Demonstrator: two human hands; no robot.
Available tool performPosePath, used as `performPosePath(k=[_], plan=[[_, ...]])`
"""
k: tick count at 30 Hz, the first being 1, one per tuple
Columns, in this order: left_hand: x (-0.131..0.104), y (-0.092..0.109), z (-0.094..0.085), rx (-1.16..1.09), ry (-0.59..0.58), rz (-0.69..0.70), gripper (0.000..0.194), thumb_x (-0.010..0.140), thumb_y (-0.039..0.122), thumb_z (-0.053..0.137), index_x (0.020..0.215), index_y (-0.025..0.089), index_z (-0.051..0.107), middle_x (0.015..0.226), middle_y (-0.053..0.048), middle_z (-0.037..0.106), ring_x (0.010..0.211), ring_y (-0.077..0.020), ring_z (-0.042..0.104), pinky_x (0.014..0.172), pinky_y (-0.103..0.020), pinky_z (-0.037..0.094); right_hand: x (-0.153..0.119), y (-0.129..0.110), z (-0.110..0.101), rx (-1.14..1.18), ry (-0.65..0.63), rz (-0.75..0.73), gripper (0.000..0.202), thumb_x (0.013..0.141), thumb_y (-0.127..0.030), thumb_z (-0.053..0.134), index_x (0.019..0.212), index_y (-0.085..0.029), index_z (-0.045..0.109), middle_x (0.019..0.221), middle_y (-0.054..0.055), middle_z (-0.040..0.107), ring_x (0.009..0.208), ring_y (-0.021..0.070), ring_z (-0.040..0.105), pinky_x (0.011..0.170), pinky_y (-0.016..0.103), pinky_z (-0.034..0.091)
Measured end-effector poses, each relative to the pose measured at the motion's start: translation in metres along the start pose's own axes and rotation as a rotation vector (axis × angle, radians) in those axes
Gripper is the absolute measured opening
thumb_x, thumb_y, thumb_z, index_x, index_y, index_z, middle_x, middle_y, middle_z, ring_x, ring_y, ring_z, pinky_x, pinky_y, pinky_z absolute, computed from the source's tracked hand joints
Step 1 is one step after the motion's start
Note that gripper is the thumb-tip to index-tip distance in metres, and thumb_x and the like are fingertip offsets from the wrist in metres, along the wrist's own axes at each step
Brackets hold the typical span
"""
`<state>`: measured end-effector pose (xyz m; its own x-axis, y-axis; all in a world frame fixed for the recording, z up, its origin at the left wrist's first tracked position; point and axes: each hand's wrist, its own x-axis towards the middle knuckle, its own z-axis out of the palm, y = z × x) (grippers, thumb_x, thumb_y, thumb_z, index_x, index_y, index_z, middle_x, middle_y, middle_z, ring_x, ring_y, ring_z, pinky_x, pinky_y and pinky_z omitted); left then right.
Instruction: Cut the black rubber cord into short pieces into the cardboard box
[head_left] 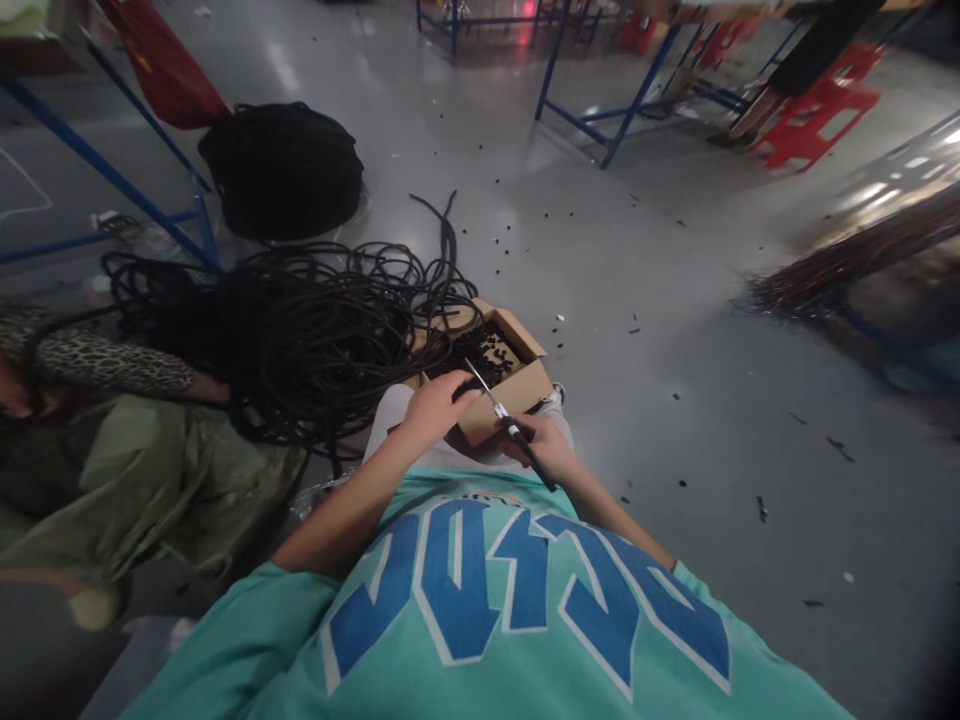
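Observation:
In my right hand (541, 445) is a pair of scissors (517, 432) with dark handles, its blades pointing forward and left over an open cardboard box (517, 395). My left hand (439, 408) is closed beside the blade tips, with a dark bit of tubing showing between finger and thumb; most of it is hidden. Many short black cut pieces (491, 352) lie inside the box, which stands just in front of my lap. A large tangle of black tubing (300, 330) spreads to the left and its strands hang over the box's left side.
At left sits another person, a patterned sleeve (112, 355) reaching toward the tubing. Behind the tangle is a round black bundle (285, 170) beside a blue table frame (105, 150). Red stools (821, 115) and a person's leg are far right. Black scraps dot the grey floor (637, 250).

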<state>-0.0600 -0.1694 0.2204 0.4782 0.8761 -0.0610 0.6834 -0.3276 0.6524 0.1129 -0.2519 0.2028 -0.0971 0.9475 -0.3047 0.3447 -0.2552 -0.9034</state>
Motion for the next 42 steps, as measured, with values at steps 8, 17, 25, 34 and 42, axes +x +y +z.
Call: performPosePath(k=[8, 17, 25, 34, 42], plan=[[0.005, -0.001, -0.009, 0.101, -0.045, 0.041, 0.035, 0.080, 0.033, 0.045, 0.106, 0.016, 0.060, 0.112, -0.008, 0.061, 0.105, -0.0211, 0.054, 0.092, -0.031, 0.038, 0.008, -0.006, -0.005, 0.116, -0.116, 0.056, 0.048, 0.055, -0.032, 0.065, 0.098, -0.011, 0.059, 0.064, -0.002, 0.054, 0.050, 0.0072, 0.044, 0.048, 0.021, 0.037], [0.007, -0.004, -0.006, 0.063, -0.075, 0.054, 0.032, 0.080, 0.032, 0.045, 0.103, 0.017, 0.062, 0.105, -0.008, 0.064, 0.097, -0.0204, 0.057, 0.086, -0.031, 0.042, 0.008, 0.001, -0.001, 0.085, -0.075, 0.062, 0.037, 0.057, -0.032, 0.062, 0.088, -0.013, 0.060, 0.056, -0.004, 0.049, 0.043, 0.0065, 0.040, 0.044, 0.021, 0.035], [0.014, -0.007, 0.000, 0.115, -0.074, 0.029, 0.031, 0.080, 0.036, 0.044, 0.102, 0.021, 0.061, 0.107, -0.006, 0.063, 0.101, -0.0202, 0.056, 0.085, -0.030, 0.041, 0.012, 0.010, 0.002, 0.104, -0.014, 0.074, 0.033, 0.057, -0.027, 0.059, 0.087, -0.014, 0.060, 0.047, -0.006, 0.047, 0.040, 0.0070, 0.040, 0.041, 0.020, 0.035], [0.010, 0.001, -0.005, 0.156, -0.010, 0.007, 0.029, 0.079, 0.034, 0.045, 0.096, 0.016, 0.060, 0.099, -0.010, 0.065, 0.092, -0.0235, 0.059, 0.078, -0.033, 0.042, 0.016, 0.000, -0.002, 0.175, -0.138, 0.114, 0.049, 0.058, -0.033, 0.062, 0.102, -0.012, 0.056, 0.057, -0.004, 0.053, 0.048, 0.0093, 0.048, 0.048, 0.022, 0.040], [0.008, -0.003, 0.000, -0.542, -0.086, -0.099, 0.025, 0.072, 0.034, 0.051, 0.080, 0.013, 0.061, 0.058, 0.001, 0.057, 0.046, -0.0077, 0.046, 0.045, -0.020, 0.034, 0.021, 0.003, -0.011, 0.039, -0.134, -0.107, 0.050, 0.058, -0.033, 0.065, 0.104, -0.016, 0.059, 0.095, 0.003, 0.061, 0.085, 0.0177, 0.054, 0.077, 0.030, 0.041]])
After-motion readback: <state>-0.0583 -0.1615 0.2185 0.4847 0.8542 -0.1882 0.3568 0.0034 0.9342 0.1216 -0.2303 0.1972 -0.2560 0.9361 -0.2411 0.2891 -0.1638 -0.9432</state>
